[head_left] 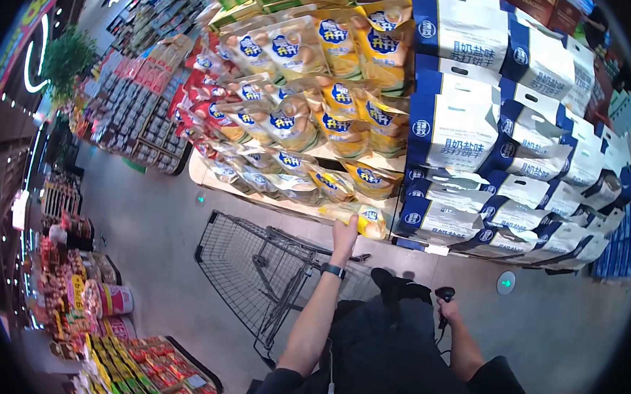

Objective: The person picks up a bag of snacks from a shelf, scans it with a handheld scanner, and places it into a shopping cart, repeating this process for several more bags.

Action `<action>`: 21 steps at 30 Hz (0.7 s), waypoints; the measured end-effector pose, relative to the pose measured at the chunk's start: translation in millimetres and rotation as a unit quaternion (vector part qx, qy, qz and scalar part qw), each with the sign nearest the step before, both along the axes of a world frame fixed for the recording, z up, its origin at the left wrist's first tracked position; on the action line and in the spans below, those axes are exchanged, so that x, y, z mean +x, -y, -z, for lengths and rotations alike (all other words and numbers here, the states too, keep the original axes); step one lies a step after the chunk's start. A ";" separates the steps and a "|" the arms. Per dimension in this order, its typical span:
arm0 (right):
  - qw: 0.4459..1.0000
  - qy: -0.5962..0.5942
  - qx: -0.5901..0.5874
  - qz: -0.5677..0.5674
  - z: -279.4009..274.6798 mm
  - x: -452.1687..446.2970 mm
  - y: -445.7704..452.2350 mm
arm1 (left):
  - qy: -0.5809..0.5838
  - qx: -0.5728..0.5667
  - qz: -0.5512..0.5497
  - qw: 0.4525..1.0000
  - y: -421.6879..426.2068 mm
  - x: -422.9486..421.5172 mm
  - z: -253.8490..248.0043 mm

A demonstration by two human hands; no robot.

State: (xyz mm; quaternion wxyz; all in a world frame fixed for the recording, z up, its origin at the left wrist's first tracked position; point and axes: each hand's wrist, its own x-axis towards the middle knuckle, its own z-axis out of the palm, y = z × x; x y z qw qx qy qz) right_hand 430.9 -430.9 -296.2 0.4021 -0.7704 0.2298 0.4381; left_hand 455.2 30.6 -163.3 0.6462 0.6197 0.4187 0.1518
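Display table (202, 177) loaded with upright goods: white-and-blue bags (453, 126) stacked toward the right edge, rows of snack pouches (288, 119) toward the left corner. Beyond the front edge, on the floor, a wire shopping cart (250, 265). Near the middle of the front edge, one yellow pouch (373, 224), grasped at its near end by the left hand (343, 235). Well apart, a black handheld device (444, 294), clasped in the right hand (450, 308). Done so far: pouch in grasp. Left: release; amount beyond that, impossible to tell.
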 end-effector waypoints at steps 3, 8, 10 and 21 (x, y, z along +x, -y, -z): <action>0.998 -0.052 -0.038 0.021 36.8 -38.5 43.6 | 0.086 -0.016 -0.043 0.995 3.2 -24.4 -33.8; 0.995 -0.088 -0.035 -0.032 11.2 -41.1 44.1 | 0.145 -0.177 -0.065 0.971 -29.6 -85.1 -96.9; 0.994 -0.090 -0.041 -0.047 9.3 -23.8 30.9 | 0.146 -0.181 -0.042 0.972 -43.8 -120.3 -127.0; 0.911 0.197 0.076 -0.353 -110.5 81.9 -111.9 | 0.408 -0.291 -0.181 0.846 -75.6 -234.1 -180.6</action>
